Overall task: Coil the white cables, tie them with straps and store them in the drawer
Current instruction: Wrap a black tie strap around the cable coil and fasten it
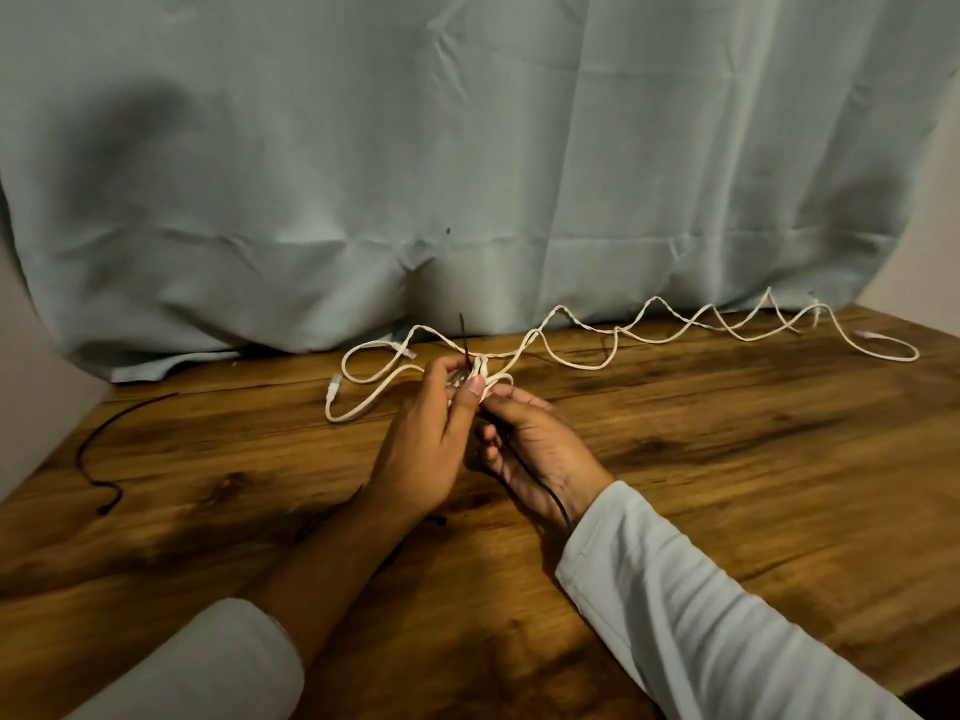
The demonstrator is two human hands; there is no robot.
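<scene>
White cable [571, 350]: bunched loops pinched at frame centre, between both hands, just above the tabletop [727, 459]. Loose loops spill to 9 o'clock of the bunch, w/ two plug ends lying near the left edge of those loops. The rest of the cable zigzags off toward 2 o'clock along the back of the tabletop, ending in a flat loop and plug at far right, well apart from the hands.

Black strap [464, 340]: one end sticks up at 12 o'clock from the bunch; a dark length runs down at 5 o'clock across the right hand's palm side to the wrist. Can't tell if it's already wrapped round the bunch.

Left hand [426, 439]: fingers closed narrow, thumb and fingertips pinching the bunch, back of hand toward camera.

Right hand [535, 449]: at 4 o'clock of the bunch, fingers curled, tips touching the cable bunch and the strap.

Both sleeves [701, 615] pale, left one pushed up the forearm.

Second black strap [93, 444] lies curved on the tabletop at 9 o'clock, well apart from the hands. Grey-green cloth [363, 148] hangs behind, its hem resting on the back edge.
</scene>
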